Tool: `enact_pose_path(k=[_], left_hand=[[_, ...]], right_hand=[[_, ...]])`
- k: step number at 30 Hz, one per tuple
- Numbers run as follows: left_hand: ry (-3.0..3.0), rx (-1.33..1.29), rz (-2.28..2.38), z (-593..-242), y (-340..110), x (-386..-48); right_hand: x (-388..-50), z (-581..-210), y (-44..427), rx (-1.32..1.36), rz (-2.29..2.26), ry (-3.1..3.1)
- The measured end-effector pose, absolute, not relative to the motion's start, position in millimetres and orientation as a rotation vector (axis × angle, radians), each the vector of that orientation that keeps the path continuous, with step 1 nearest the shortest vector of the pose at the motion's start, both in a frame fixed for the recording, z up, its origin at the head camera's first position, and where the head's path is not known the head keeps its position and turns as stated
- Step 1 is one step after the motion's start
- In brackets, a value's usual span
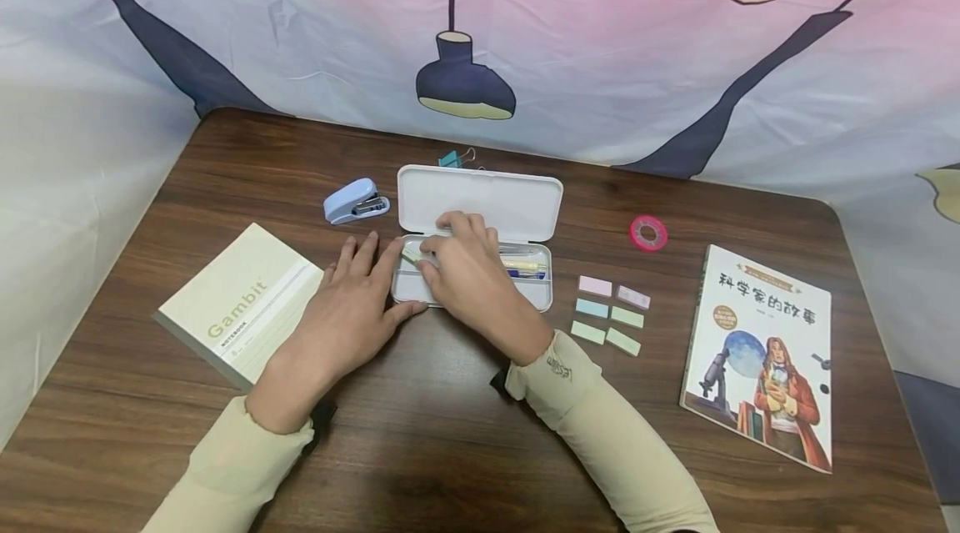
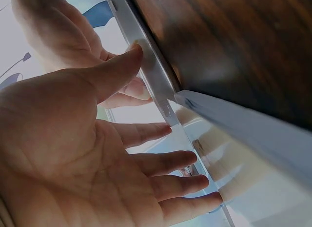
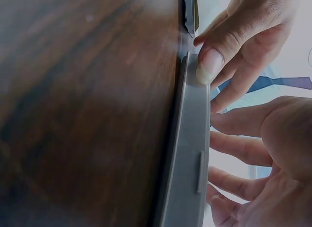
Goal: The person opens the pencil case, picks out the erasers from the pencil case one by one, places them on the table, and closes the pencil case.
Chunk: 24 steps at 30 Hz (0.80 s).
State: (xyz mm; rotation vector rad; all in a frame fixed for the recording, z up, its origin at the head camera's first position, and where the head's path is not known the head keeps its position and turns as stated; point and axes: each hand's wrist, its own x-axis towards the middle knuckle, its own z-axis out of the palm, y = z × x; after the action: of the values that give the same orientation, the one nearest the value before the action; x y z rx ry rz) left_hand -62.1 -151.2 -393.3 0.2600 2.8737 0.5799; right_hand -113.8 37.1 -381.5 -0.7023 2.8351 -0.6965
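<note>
A white pencil case [image 1: 471, 299] lies with its lid raised. My left hand [image 1: 347, 323] rests at its left side, fingers extended and thumb along the front edge. In the left wrist view, that hand's fingers [image 2: 168, 162] are spread and fairly straight. My right hand [image 1: 476, 274] reaches into the case, its thumb and index finger pinching the end of a small pale-green rectangular pad [image 1: 410, 254] in the left part. Pens [image 1: 525, 268] lie at the right inside the case. In the right wrist view, the case wall [image 3: 187, 154] hides the right fingertips.
Several pastel pads [image 1: 592, 309] lie in two columns right of the case. Farther right are a pink ring-shaped tape [image 1: 648, 233] and a book [image 1: 759, 358]. A notebook [image 1: 243, 299] and a blue stapler [image 1: 356, 201] lie left, a teal binder clip [image 1: 451, 158] behind the lid.
</note>
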Motion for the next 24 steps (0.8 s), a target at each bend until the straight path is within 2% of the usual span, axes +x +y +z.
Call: enact_pose_path(k=[6, 12, 19, 24], left_hand=[[2.852, 0.254, 0.541, -375.4, -144.1, -58.8], [2.864, 0.272, 0.548, -379.8, -145.5, -59.5], [2.889, 0.280, 0.592, -404.1, -154.8, -63.8], [2.895, 0.289, 0.578, -407.9, -156.1, -65.1]], right_hand=[[-123.0, -400.9, 33.4, -0.710, -0.690, 2.831], [-134.2, -427.7, 29.7, -0.754, -0.645, 2.869], [-122.5, -390.7, 28.1, -0.746, -0.546, 2.859], [-120.1, -384.4, 26.9, -0.732, -0.530, 2.852]])
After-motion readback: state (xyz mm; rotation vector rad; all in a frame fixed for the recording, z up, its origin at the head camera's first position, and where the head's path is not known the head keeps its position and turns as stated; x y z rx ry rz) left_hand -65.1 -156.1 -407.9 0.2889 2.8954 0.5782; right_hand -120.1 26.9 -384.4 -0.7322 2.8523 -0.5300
